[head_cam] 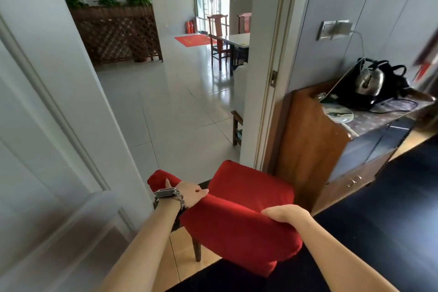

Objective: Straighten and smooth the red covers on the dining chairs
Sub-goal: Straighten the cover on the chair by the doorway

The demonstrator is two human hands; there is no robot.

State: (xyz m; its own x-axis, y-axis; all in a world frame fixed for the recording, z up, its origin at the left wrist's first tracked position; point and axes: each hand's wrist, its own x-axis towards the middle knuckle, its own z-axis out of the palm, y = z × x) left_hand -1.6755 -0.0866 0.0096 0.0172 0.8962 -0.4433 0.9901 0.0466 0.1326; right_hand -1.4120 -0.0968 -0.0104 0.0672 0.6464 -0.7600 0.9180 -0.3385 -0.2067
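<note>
Item: red cover (239,227), fitted over a dining chair at the bottom centre of the head view, seen from behind and above. The chair stands between a pale open door (47,149) and a dark table (384,225), with one dark wooden leg (196,250) showing on the tan floor tiles. Left hand (189,194): lies on the top edge of the covered chair back near its left corner, fingers curled over the far side and gripping the fabric, thumb lying along the ridge. It has a watch (166,192) and a chain bracelet at the wrist. Right hand (286,214): further right on the same edge, fingers closed round a raised fold of the cover. Surroundings: a wooden cabinet (308,149) to the right carries a steel kettle (369,82), a black bag (393,76) and a round hand fan (339,114). Through the doorway are a lattice planter (118,33) with green plants, a red mat (193,40) and wooden chairs (219,35) at a white table.
</note>
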